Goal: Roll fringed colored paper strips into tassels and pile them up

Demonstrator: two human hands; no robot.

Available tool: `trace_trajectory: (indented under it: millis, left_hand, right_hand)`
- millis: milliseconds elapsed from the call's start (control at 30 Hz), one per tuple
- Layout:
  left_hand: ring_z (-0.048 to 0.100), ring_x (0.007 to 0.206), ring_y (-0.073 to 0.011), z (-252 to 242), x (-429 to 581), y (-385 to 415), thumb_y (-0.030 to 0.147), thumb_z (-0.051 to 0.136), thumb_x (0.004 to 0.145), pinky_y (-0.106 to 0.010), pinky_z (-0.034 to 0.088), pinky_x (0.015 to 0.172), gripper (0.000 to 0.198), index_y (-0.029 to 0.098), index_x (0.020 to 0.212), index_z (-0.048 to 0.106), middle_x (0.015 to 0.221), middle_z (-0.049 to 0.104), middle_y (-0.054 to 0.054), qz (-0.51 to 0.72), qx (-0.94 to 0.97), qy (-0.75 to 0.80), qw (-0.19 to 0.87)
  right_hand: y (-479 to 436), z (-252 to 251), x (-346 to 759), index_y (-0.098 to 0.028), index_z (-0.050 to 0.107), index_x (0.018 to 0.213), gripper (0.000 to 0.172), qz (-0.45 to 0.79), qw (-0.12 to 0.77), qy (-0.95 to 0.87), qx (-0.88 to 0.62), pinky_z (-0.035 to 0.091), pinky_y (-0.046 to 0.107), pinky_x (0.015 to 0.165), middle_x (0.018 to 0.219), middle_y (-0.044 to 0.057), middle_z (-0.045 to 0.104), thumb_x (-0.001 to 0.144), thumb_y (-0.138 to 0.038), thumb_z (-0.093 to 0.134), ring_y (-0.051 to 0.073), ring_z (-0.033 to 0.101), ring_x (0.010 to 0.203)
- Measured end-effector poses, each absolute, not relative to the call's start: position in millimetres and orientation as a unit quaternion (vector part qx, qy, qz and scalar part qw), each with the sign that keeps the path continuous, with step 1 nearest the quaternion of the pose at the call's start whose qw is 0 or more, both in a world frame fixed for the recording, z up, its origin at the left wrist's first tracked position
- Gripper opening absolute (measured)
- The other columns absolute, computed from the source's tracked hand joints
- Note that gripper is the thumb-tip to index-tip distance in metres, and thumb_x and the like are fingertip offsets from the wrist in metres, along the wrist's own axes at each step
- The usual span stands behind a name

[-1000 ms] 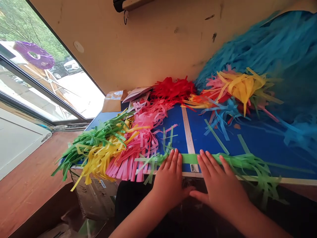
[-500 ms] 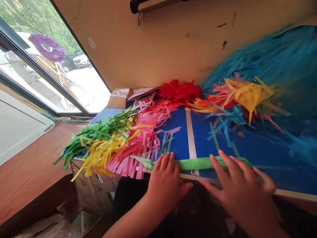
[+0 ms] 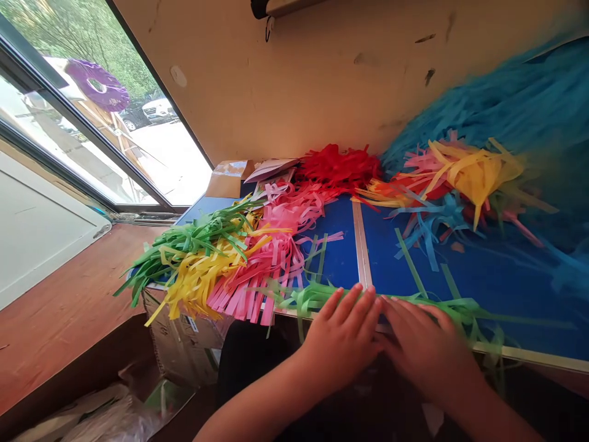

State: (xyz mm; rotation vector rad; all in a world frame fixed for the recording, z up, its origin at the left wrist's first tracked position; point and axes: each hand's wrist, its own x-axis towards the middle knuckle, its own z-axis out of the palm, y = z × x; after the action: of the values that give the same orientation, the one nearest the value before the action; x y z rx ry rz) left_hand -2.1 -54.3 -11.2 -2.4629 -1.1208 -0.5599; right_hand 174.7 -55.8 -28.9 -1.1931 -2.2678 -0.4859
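Observation:
A green fringed tissue-paper strip lies along the front edge of the blue table. Its loose tassels spread out at both ends. My left hand rests on the middle of it with fingers stretched out. Right beside it, my right hand lies over the strip, fingers extended and close together. The hands nearly meet, and they hide the strip's middle. A pink fringe touches the strip's left end. Farther left are a yellow fringe and a green fringe.
A red fringe lies against the wall. Mixed yellow, pink and blue tassels sit at the right, before a large blue fringe heap. Brown cardboard stands by the window. Below the table is a cardboard box.
My hands have come together at the strip's middle, left hand moving right and right hand moving left. The green strip, a smooth narrow band before, now shows loosened tassels at both ends.

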Motion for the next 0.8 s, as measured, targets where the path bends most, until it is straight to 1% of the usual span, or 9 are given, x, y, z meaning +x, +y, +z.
trace_trajectory:
  millis: [67,133,233,300,400,567,667,800]
  left_hand:
    - [0.047,0.118,-0.019,-13.5,-3.3,-52.5,0.043,0.039,0.09,-0.031,0.038,0.097,0.043,0.017,0.121,0.052,0.128,0.054,-0.002,-0.16,-0.904,-0.377,0.123]
    - [0.052,0.112,-0.0172,-13.7,-6.5,-50.7,0.039,0.039,0.091,-0.029,0.043,0.09,0.037,0.018,0.117,0.055,0.122,0.059,-0.002,-0.154,-0.908,-0.38,0.085]
    - [0.058,0.099,-0.0137,-12.9,-12.2,-49.3,0.027,0.041,0.092,-0.026,0.047,0.078,0.024,0.021,0.106,0.059,0.11,0.065,0.001,-0.18,-0.909,-0.366,0.085]
    - [0.059,0.093,-0.013,-13.2,-15.8,-49.3,0.022,0.043,0.091,-0.025,0.047,0.073,0.018,0.021,0.098,0.06,0.106,0.066,0.003,-0.193,-0.911,-0.354,0.09]
    - [0.059,0.087,-0.0129,-13.8,-20.8,-49.0,0.021,0.047,0.09,-0.025,0.046,0.071,0.013,0.021,0.089,0.059,0.101,0.066,0.003,-0.195,-0.911,-0.352,0.087]
    - [0.057,0.075,-0.0131,-11.0,-27.6,-45.9,0.023,0.048,0.089,-0.026,0.045,0.063,0.01,0.021,0.087,0.058,0.095,0.066,0.004,-0.199,-0.909,-0.359,0.076]
    - [0.056,0.075,-0.0142,-7.6,-28.9,-44.1,0.023,0.046,0.09,-0.027,0.046,0.063,0.015,0.02,0.081,0.058,0.09,0.065,0.001,-0.188,-0.897,-0.394,0.068]
    - [0.056,0.086,-0.0178,-5.6,-28.1,-42.8,0.021,0.048,0.088,-0.032,0.048,0.076,0.014,0.018,0.079,0.058,0.096,0.063,-0.004,-0.173,-0.875,-0.447,0.069]
  right_hand:
    - [-57.8,-29.2,181.5,-0.013,0.062,0.106,0.027,-0.175,0.252,-0.846,-0.436,0.035,0.036,0.085,0.103,0.011,0.067,0.089,-0.024,0.044,0.02,0.061,0.094]
    - [-58.9,-29.5,188.1,-0.016,0.063,0.103,0.024,-0.172,0.257,-0.856,-0.415,0.035,0.035,0.083,0.099,0.008,0.068,0.089,-0.02,0.044,0.018,0.062,0.09]
    - [-59.3,-30.0,195.2,-0.021,0.064,0.098,0.026,-0.158,0.262,-0.874,-0.377,0.035,0.036,0.08,0.093,0.002,0.07,0.089,-0.013,0.041,0.016,0.062,0.086]
    - [-59.1,-30.0,198.2,-0.022,0.063,0.096,0.027,-0.142,0.24,-0.887,-0.367,0.034,0.036,0.08,0.093,0.001,0.069,0.088,-0.011,0.04,0.016,0.061,0.086]
    - [-58.3,-29.4,200.6,-0.023,0.062,0.095,0.029,-0.134,0.232,-0.891,-0.367,0.033,0.035,0.08,0.093,-0.001,0.069,0.09,-0.011,0.037,0.015,0.059,0.086]
    - [-54.6,-25.7,197.8,-0.02,0.063,0.085,0.029,-0.127,0.281,-0.876,-0.372,0.033,0.034,0.079,0.085,0.001,0.068,0.091,-0.013,0.035,0.015,0.058,0.083]
    - [-50.3,-22.5,194.8,-0.019,0.061,0.075,0.032,-0.093,0.298,-0.856,-0.412,0.033,0.032,0.076,0.08,0.002,0.066,0.091,-0.017,0.034,0.015,0.056,0.08]
    - [-43.7,-21.4,195.7,-0.019,0.057,0.073,0.028,-0.049,0.276,-0.839,-0.466,0.033,0.03,0.072,0.08,0.004,0.062,0.091,-0.021,0.036,0.015,0.052,0.076]
